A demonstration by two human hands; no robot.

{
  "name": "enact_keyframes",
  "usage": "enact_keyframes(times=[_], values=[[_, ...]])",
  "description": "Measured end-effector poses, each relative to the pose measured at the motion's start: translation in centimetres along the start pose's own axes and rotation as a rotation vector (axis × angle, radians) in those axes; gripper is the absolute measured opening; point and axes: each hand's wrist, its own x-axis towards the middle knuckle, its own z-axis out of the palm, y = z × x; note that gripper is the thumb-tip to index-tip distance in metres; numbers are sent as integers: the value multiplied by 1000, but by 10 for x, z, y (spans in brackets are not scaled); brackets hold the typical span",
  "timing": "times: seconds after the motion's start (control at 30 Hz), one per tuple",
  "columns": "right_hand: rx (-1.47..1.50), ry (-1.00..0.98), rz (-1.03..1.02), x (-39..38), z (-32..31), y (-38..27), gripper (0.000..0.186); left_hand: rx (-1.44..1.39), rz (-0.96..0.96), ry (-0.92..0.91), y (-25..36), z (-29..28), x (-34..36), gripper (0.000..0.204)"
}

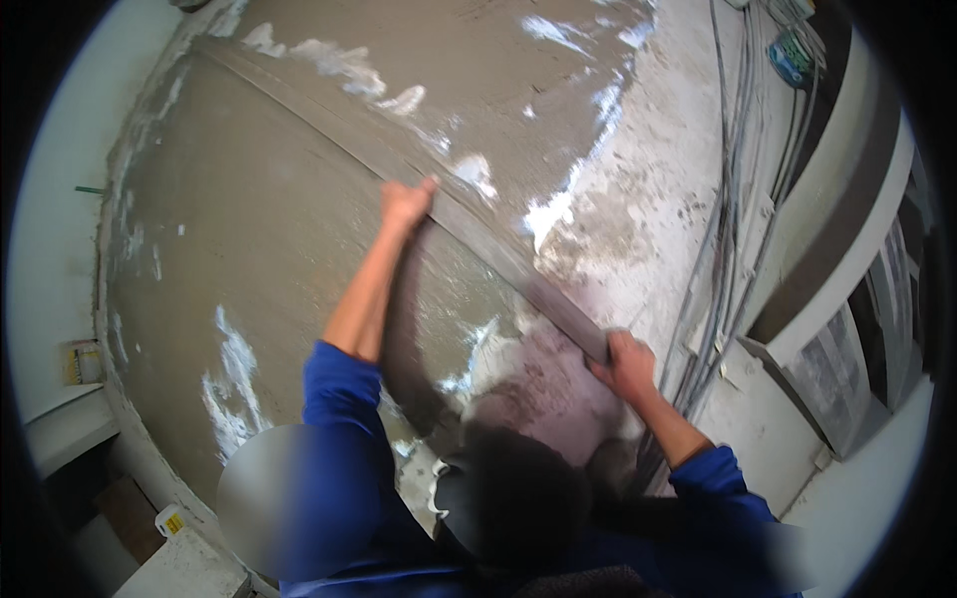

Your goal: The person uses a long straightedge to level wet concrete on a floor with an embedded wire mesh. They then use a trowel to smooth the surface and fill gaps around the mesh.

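Observation:
A long, straight grey screed bar [478, 237] runs diagonally from the upper left toward the centre right, lying along a wide surface of wet grey-brown mortar [229, 179]. My left hand [407, 205] is closed on the bar near its middle, thumb over the far edge. Its near right end is in the grip of my right hand [628, 367], fingers wrapped round it. Both forearms come out of blue sleeves. Ridges of pale, wet mortar [339, 65] sit along the bar's far side. The undersides of my fingers are hidden.
Several grey cables [733, 179] run along the right over a rough, pale strip [648, 149]. Past them stand curved, pale panels [827, 209]. A white border [60, 219] edges the mortar on the left. A dark rounded shape [518, 488] fills the lower middle.

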Motion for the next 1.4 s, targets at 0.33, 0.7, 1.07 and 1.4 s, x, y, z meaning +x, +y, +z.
enact_keyframes(times=[0.33, 0.7, 1.07, 1.4], values=[[-56, -47, 64, -1, -6, -7, 57, -15, 32, 58, -1, 18, -1, 90], [-13, -29, 71, 33, 0, -30, 50, 61, 51, -39, 31, -18, 46, 101], [10, -49, 144, 7, 12, -28, 50, 64, 99, 0, 23, 6, 30, 100], [41, -10, 179, -7, 10, -37, 51, 140, 150, 32, 33, 5, 4, 101]])
